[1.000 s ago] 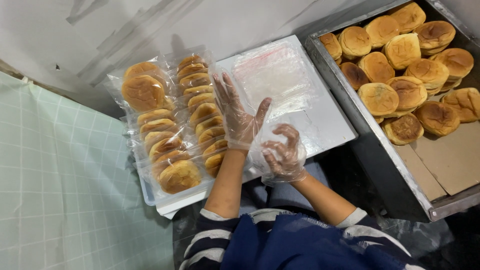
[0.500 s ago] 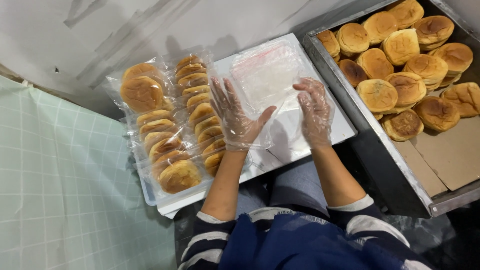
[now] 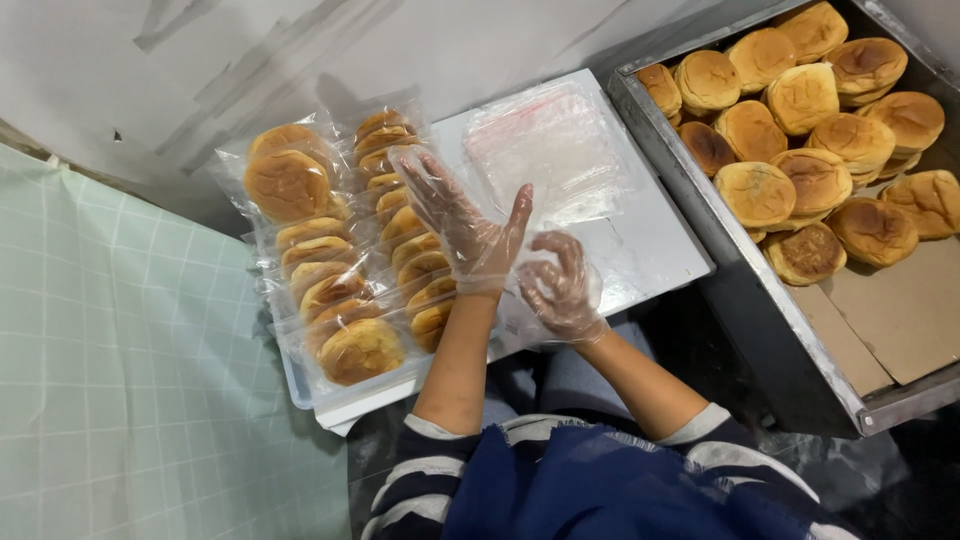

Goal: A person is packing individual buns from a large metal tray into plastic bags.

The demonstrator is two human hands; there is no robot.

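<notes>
— While both hands hang over the board (image 3: 650,250), which step would you say this is?

— From the head view, I judge it a moment between packs: getting hold of a clear bag, or settling a glove (the film is too thin to tell which). One row of packed buns (image 3: 340,260) lies at the board's left end, the bags (image 3: 545,150) lie in a flat stack at its far middle, and the loose buns (image 3: 800,130) sit in the metal tray (image 3: 700,215) just beside the board on the right.

— And the left hand (image 3: 465,225)?

— Spread wide, palm up on edge, fingers fanned out above the packed buns. It grasps nothing; its thumb points toward the right hand.

— The right hand (image 3: 560,285)?

— Curled, fingertips drawn together near the left wrist, close to the board's near edge. It seems to pinch some clear film (image 3: 520,325), but I cannot tell whether it really grips it.

— What does the next move call for?

— In my judgement, a light fingertip pinch to part one thin sheet from the rest, since gloves on slick plastic slip easily. The stack lies near, just past the left hand's fingers.

— Anything else about?

— A green checked cloth (image 3: 110,350) on the left, well apart from the hands.
</notes>
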